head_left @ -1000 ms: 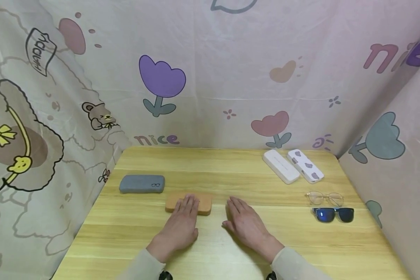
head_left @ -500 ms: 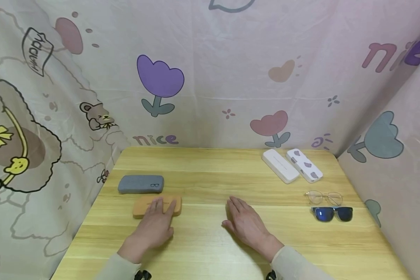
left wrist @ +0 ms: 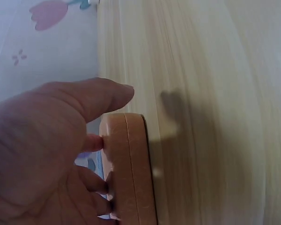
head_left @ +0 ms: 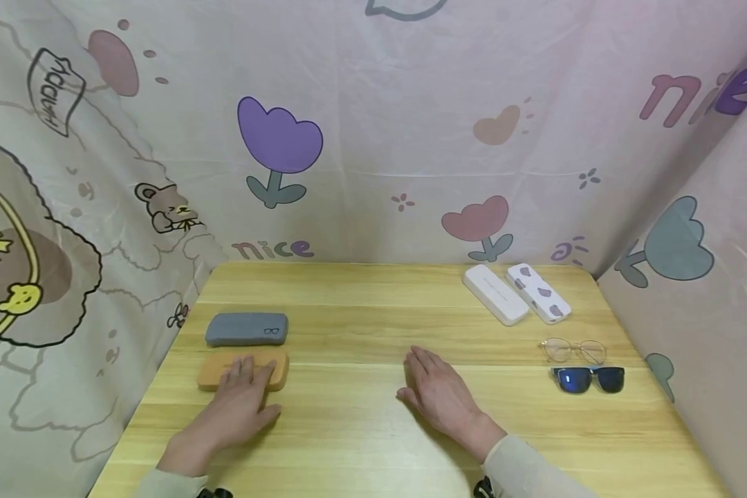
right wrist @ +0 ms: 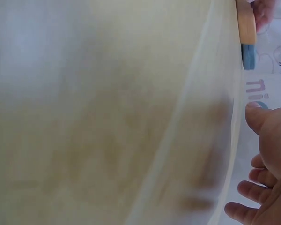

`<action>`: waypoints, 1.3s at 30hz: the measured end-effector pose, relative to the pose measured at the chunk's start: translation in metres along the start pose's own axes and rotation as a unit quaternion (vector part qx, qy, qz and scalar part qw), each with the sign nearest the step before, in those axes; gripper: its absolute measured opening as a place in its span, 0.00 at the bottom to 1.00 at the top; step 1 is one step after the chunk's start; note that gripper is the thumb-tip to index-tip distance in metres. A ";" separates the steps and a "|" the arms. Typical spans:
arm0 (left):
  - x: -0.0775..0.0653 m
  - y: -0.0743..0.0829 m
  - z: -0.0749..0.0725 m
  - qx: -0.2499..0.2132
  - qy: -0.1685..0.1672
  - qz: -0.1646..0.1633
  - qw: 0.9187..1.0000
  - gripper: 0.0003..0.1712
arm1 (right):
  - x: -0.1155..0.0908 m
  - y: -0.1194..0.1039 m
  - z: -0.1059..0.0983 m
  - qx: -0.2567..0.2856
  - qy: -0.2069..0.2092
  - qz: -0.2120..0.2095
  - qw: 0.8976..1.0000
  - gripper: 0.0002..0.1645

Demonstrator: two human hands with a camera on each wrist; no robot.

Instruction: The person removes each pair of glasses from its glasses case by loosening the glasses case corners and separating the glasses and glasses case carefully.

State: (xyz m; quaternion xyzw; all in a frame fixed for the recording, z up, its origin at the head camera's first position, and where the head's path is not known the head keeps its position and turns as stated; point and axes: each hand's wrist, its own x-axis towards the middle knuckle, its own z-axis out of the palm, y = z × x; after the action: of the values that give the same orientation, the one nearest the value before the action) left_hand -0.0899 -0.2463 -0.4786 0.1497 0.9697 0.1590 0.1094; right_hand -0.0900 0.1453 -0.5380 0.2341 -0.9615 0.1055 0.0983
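An orange-tan glasses case (head_left: 209,371) lies closed at the left of the table, just in front of a grey-blue glasses case (head_left: 246,329). My left hand (head_left: 227,415) touches the orange case's top with its fingertips, the thumb held out to the side. In the left wrist view the case's seamed side (left wrist: 126,164) shows below the thumb (left wrist: 110,96), which is apart from it. Palm down near the middle of the table, my right hand (head_left: 446,400) has extended fingers and holds nothing. Its fingers (right wrist: 253,192) also show in the right wrist view.
At the back right lie a plain white case (head_left: 495,294) and a white patterned case (head_left: 538,293). Wire-framed glasses (head_left: 575,350) sit behind dark blue sunglasses (head_left: 588,380) at the right. A printed cloth (head_left: 361,138) hangs behind and beside the wooden table (head_left: 361,443).
My left hand has slid the orange glasses case leftwards, from the centre-left to in front of the grey-blue case. The right hand has stayed in place. The head view has shifted slightly.
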 end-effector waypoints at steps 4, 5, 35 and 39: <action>-0.003 -0.013 0.000 -0.010 0.021 -0.001 1.000 0.48 | 0.001 0.006 -0.003 0.005 -0.011 0.016 1.000 0.44; -0.003 -0.015 0.000 -0.012 0.024 -0.002 1.000 0.48 | 0.002 0.008 -0.004 0.008 -0.012 0.020 1.000 0.44; 0.005 -0.004 -0.003 0.029 0.050 -0.022 0.998 0.45 | 0.037 0.158 -0.038 -0.010 -0.028 0.260 0.965 0.51; 0.006 -0.005 -0.004 0.025 0.045 -0.016 0.999 0.46 | 0.034 0.175 -0.035 0.002 -0.037 0.283 0.959 0.54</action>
State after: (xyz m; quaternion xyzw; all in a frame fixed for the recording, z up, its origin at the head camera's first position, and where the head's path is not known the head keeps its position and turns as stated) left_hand -0.0978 -0.2496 -0.4780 0.1296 0.9796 0.1396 0.0644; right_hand -0.1969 0.2914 -0.5234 -0.0431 -0.9912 0.1222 0.0281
